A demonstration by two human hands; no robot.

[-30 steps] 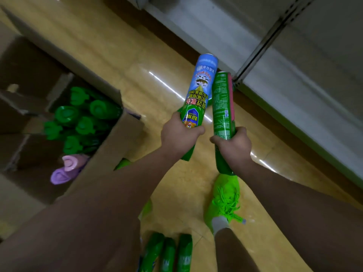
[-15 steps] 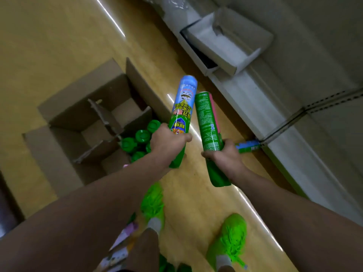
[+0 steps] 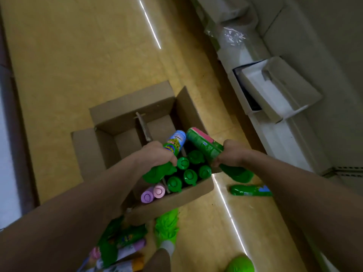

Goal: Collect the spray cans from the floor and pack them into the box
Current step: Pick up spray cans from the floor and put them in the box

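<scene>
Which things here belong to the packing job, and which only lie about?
Job: cardboard box; cans packed in it; blue-topped can in left hand; green can in right hand; cans on floor.

Lying about: white open box; plastic wrap.

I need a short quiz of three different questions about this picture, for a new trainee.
1. True or false: each hand, the left hand and the right hand, grips one spray can above the open brown cardboard box.
2. Which colour are the two caps nearest the box's near wall? A) lilac B) red C) black
3. Fill in: right of the box, a green can lies on the yellow ____.

Key: 1 true; 2 A; 3 floor.
</scene>
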